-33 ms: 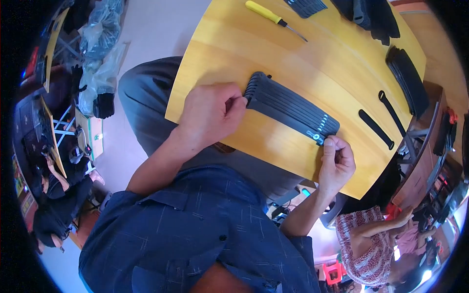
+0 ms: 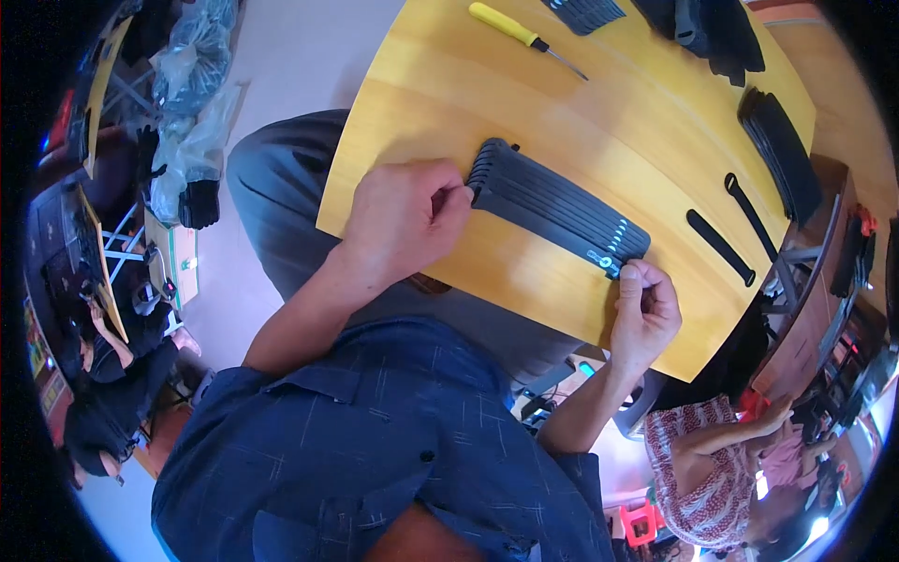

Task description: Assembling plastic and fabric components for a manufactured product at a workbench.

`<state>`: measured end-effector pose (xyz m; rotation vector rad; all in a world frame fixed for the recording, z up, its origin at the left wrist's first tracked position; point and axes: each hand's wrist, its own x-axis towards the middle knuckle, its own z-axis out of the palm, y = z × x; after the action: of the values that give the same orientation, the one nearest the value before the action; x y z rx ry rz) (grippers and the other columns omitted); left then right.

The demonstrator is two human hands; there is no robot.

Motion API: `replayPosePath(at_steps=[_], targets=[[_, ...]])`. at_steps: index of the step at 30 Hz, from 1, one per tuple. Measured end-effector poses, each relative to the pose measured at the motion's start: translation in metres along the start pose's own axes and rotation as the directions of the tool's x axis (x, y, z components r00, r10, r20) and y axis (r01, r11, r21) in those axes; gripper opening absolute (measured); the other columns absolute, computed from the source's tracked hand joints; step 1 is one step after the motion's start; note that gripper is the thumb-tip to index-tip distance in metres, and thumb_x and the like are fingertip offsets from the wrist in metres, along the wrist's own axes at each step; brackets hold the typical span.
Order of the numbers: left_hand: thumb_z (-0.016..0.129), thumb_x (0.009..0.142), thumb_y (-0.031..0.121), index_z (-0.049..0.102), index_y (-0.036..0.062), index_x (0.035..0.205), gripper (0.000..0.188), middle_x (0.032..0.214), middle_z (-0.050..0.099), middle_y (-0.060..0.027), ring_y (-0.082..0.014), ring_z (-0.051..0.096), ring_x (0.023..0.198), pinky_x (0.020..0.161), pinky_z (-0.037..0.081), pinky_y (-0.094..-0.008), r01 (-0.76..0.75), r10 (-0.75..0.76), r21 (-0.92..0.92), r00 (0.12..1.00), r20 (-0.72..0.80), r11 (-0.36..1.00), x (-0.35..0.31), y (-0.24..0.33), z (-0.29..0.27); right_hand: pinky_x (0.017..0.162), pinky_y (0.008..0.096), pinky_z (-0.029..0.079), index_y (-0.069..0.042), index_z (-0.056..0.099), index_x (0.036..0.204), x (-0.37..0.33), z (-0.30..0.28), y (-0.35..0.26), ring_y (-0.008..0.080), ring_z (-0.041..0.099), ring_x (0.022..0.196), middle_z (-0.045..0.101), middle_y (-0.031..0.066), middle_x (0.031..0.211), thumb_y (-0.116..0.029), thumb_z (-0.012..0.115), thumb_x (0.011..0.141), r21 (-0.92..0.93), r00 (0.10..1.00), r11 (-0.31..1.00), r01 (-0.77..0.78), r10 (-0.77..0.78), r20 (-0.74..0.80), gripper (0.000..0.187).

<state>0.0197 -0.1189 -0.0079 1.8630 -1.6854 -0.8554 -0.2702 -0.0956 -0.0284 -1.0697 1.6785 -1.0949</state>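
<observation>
A fanned row of flat black straps (image 2: 552, 197) lies overlapped on the yellow wooden table (image 2: 534, 272), with small pale marks near the right ends. My left hand (image 2: 407, 215) is closed, its thumb and forefinger pinching the left end of the nearest strap. At the opposite end of that strap, my right hand (image 2: 646, 304) grips the corner between thumb and curled fingers. The nearest strap lies along the front of the row, stretched between both hands. Fingertips cover its two ends.
A yellow-handled screwdriver (image 2: 510, 23) lies at the far side. Two loose black straps (image 2: 719, 246) and a black stack (image 2: 782, 155) are to the right. More black pieces (image 2: 702, 33) sit at the far right. Other people (image 2: 698, 468) sit nearby on both sides.
</observation>
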Motion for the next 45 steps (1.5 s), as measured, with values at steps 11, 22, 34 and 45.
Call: replayPosePath(at_steps=[11,22,34,45], targets=[[0.07,0.088,0.013,0.064,0.0036,0.076,0.017,0.062,0.06,-0.0165,-0.0329,0.061,0.056,0.053,0.047,-0.0416,-0.039,0.04,0.037,0.999,-0.019,0.999,0.002,-0.001,0.001,0.06,0.0178,0.043,0.0,0.073,0.097,0.001,0.0,0.007,0.0016,0.054,0.067,0.066,-0.0038,0.079,-0.005,0.075,0.095,-0.011,1.0,1.0,-0.014,0.014,-0.012,0.006],[0.071,0.091,0.012,0.063,0.002,0.077,0.019,0.059,0.057,-0.0117,-0.0185,0.051,0.048,0.049,0.04,-0.0355,-0.05,0.05,0.001,0.998,-0.039,0.999,-0.001,-0.005,0.006,0.058,0.0177,0.045,-0.001,0.074,0.094,0.003,0.004,0.013,0.0003,0.054,0.064,0.068,-0.0045,0.077,-0.007,0.078,0.093,-0.087,0.992,0.991,0.105,-0.11,-0.055,0.007],[0.071,0.088,0.019,0.069,0.0055,0.077,0.018,0.066,0.066,-0.0163,-0.0378,0.067,0.063,0.06,0.052,-0.0467,-0.032,0.034,0.07,0.999,-0.038,0.997,-0.001,0.0,0.002,0.058,0.018,0.043,-0.001,0.073,0.092,0.004,0.006,0.012,0.0001,0.053,0.064,0.066,-0.0052,0.075,-0.008,0.077,0.093,-0.118,0.987,0.983,0.142,-0.149,-0.055,0.007],[0.072,0.089,0.023,0.068,0.0047,0.078,0.021,0.063,0.065,-0.0133,-0.0304,0.066,0.058,0.057,0.051,-0.0425,-0.118,0.127,0.096,0.987,-0.099,0.988,0.0,-0.011,0.01,0.061,0.0272,0.05,-0.002,0.068,0.088,0.009,0.005,0.016,0.0111,0.06,0.063,0.066,0.0042,0.075,-0.009,0.078,0.089,-0.187,0.971,0.958,0.218,-0.232,-0.057,0.013]])
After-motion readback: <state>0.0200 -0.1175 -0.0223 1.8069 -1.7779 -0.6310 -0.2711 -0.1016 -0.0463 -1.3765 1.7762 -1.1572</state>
